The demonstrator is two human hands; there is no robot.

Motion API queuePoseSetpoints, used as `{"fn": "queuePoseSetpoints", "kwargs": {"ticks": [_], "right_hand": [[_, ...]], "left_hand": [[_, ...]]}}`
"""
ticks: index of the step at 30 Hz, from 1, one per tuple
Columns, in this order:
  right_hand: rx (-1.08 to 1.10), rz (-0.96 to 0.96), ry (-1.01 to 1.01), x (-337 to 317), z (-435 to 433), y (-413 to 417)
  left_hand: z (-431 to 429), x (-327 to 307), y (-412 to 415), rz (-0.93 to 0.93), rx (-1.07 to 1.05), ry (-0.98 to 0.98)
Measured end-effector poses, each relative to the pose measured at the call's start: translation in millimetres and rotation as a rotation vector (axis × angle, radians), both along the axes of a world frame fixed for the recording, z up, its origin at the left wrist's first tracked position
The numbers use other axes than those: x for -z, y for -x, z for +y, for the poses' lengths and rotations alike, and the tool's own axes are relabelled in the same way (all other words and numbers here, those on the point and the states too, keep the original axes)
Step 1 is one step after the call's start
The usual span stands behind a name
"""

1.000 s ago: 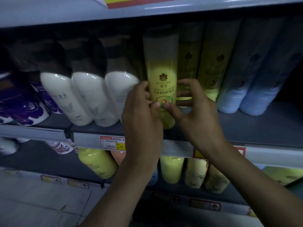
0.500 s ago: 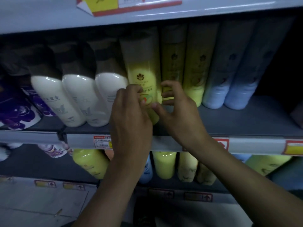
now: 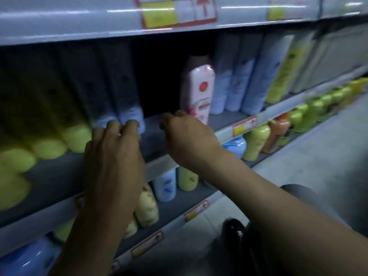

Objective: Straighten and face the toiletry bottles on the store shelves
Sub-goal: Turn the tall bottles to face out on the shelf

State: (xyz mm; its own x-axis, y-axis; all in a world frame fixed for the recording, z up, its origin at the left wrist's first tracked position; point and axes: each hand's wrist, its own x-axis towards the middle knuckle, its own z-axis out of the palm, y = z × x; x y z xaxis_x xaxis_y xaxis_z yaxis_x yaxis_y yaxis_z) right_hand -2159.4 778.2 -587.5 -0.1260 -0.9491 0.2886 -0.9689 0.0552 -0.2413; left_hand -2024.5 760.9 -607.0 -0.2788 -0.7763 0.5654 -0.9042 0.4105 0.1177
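Everything is in the head view. My left hand [image 3: 115, 154] reaches onto the middle shelf [image 3: 154, 142], and its fingertips touch the bases of two pale blue bottles [image 3: 129, 116] lying back in the row. My right hand [image 3: 187, 136] hovers over a dark gap in the row with its fingers loosely curled and nothing in them. A pink and white bottle [image 3: 199, 90] stands upright just right of that gap, close behind my right knuckles. Blurred yellow bottles [image 3: 75, 136] fill the shelf to the left.
More pale blue bottles [image 3: 239, 84] and a yellow one [image 3: 282, 76] stand right of the pink bottle. The lower shelf holds blue, yellow, green and orange bottles [image 3: 256, 142]. Price tags [image 3: 244, 126] line the shelf edges. The aisle floor [image 3: 322, 160] lies to the right.
The view has swung right along the shelf. Both hands let go of the yellow bottle; the left now touches pale blue bottles, and the right is at a gap beside a pink bottle.
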Motion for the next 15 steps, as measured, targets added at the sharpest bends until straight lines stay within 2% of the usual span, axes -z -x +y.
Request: {"fn": "queuePoseSetpoints", "kwargs": {"ticks": [7,12,15], "right_hand": [[0.302,-0.029,-0.038,7,31,97],[0.503,-0.048,0.006,16,41,173],[0.577,-0.141,0.085,20,33,219]], "left_hand": [[5,-10,96,0.062,0.231,-0.040],[0,-5,170,0.144,0.351,-0.081],[0,-1,223,0.195,0.437,-0.169]]}}
